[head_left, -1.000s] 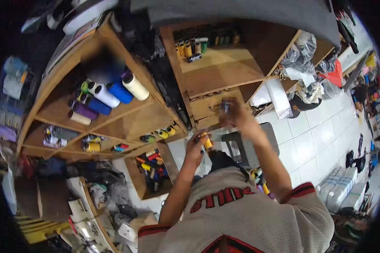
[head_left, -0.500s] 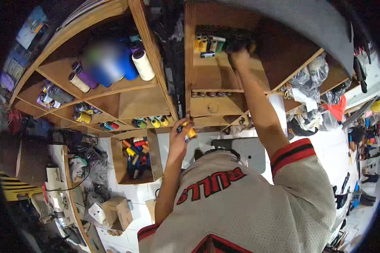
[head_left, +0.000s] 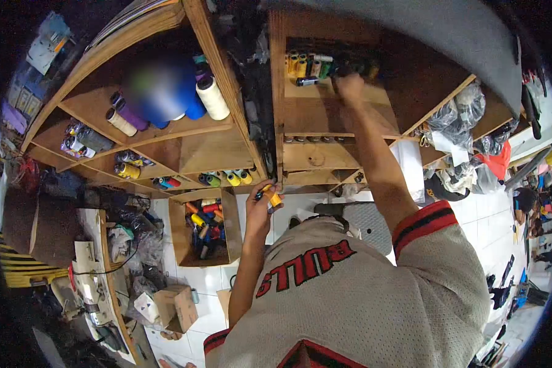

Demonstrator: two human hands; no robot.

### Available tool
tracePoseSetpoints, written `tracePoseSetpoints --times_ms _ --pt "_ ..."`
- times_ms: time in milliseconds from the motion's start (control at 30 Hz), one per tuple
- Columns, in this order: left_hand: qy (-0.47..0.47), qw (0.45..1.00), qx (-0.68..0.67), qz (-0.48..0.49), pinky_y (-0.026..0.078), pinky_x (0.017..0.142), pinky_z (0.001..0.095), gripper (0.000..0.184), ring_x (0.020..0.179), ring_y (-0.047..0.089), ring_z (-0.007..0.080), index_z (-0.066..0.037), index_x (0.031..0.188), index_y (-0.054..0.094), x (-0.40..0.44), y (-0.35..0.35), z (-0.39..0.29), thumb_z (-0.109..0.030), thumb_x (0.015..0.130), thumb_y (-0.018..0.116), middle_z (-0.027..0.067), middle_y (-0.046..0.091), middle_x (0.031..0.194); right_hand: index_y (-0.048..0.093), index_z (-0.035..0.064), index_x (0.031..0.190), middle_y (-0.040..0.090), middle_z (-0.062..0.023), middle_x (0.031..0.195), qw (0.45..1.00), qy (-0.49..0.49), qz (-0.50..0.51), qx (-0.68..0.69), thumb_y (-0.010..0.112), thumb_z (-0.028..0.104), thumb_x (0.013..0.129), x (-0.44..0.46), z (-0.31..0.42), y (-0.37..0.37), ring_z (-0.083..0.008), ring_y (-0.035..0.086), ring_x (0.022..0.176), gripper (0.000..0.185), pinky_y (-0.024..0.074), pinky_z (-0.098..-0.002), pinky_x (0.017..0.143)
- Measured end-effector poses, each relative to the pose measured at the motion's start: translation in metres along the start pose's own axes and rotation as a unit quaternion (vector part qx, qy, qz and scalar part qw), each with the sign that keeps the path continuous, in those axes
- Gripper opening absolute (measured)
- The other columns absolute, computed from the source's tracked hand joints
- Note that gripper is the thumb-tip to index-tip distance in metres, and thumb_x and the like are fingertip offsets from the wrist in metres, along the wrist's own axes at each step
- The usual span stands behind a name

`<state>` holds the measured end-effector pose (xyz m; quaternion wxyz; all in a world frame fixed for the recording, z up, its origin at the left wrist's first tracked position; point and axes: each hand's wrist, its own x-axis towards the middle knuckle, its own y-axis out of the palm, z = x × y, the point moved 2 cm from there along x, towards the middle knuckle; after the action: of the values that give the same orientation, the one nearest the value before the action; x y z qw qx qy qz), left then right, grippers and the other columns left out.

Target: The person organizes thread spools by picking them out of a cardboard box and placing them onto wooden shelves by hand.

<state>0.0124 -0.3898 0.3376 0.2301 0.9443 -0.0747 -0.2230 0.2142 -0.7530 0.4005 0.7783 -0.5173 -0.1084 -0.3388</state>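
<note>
My left hand [head_left: 259, 207] is closed around a yellow thread spool [head_left: 275, 199], and a darker piece shows by the fingers, too small to name. It hangs in front of the lower shelf edge. My right hand [head_left: 350, 88] reaches deep into the upper right compartment, beside dark spools in shadow; its fingertips are hidden there. To its left stand several thread spools, among them a yellow spool [head_left: 301, 66] and a green spool [head_left: 325, 68]. A dark spool with a pale end [head_left: 307, 81] lies on its side in front of them.
The wooden shelf's left compartments hold a white cone [head_left: 212, 101], a purple cone [head_left: 130, 116] and smaller spools. On the tiled floor stands a cardboard box [head_left: 232, 230] full of coloured spools. Plastic bags [head_left: 454, 110] fill the right shelves. A sewing machine [head_left: 87, 270] is at left.
The view has shifted slightly. My left hand has turned a little with the yellow spool still in it. My right hand stays inside the upper right compartment.
</note>
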Motion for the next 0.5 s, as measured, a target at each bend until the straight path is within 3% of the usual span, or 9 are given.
tracePoseSetpoints --times_ms 100,167,233,300,367,500 --pt "-0.005 1.0 0.002 -0.003 0.053 0.061 0.0313 0.024 0.076 0.063 0.0196 -0.006 0.109 0.054 0.002 -0.002 0.005 -0.013 0.086 0.055 0.0077 0.061 0.095 0.062 -0.0031 0.079 0.062 -0.0222 0.075 0.993 0.114 0.019 0.007 0.066 0.026 0.065 -0.002 0.01 -0.009 -0.0363 0.062 0.073 0.032 0.0503 -0.0403 0.065" --pt "-0.005 1.0 0.019 0.002 0.052 0.06 0.0312 0.024 0.076 0.063 0.0196 -0.006 0.109 0.054 0.003 -0.003 0.005 -0.013 0.086 0.056 0.0078 0.062 0.094 0.062 -0.0021 0.086 0.062 -0.0228 0.081 0.991 -0.002 -0.119 0.059 0.065 0.022 0.064 0.004 0.01 -0.005 -0.0365 0.061 0.076 0.033 0.0494 -0.0398 0.07" --pt "-0.007 1.0 0.006 0.002 0.052 0.06 0.0317 0.027 0.075 0.063 0.0197 -0.006 0.11 0.053 0.002 -0.001 0.002 -0.015 0.085 0.057 0.0088 0.062 0.095 0.062 -0.0004 0.093 0.062 -0.0226 0.085 0.981 -0.077 -0.159 0.08 0.065 0.018 0.063 0.007 0.031 -0.021 -0.0368 0.06 0.08 0.036 0.0482 -0.04 0.075" --pt "-0.014 1.0 0.005 0.004 0.052 0.061 0.032 0.028 0.075 0.063 0.0199 -0.006 0.11 0.052 0.005 -0.004 0.007 -0.015 0.085 0.058 0.0096 0.062 0.096 0.061 0.0019 0.101 0.062 -0.0218 0.089 0.987 -0.109 -0.1 0.071 0.065 0.014 0.062 0.009 0.055 -0.044 -0.0372 0.059 0.083 0.041 0.0465 -0.0409 0.079" --pt "-0.021 1.0 0.007 -0.01 0.051 0.061 0.032 0.028 0.076 0.062 0.0197 -0.007 0.111 0.052 0.003 0.0 0.004 -0.015 0.084 0.058 0.0101 0.062 0.096 0.06 0.0022 0.101 0.061 -0.022 0.091 0.976 -0.215 -0.041 -0.015 0.066 0.011 0.061 0.037 0.031 -0.007 -0.0397 0.057 0.089 0.041 0.0451 -0.0445 0.081" --pt "-0.006 1.0 0.004 -0.012 0.051 0.062 0.0318 0.027 0.076 0.062 0.0196 -0.008 0.11 0.053 0.002 -0.002 0.005 -0.014 0.085 0.058 0.0097 0.061 0.096 0.061 -0.0005 0.094 0.059 -0.025 0.091 0.98 -0.149 0.117 -0.06 0.067 0.012 0.063 0.034 0.071 -0.057 -0.0396 0.057 0.09 0.034 0.046 -0.0447 0.078"
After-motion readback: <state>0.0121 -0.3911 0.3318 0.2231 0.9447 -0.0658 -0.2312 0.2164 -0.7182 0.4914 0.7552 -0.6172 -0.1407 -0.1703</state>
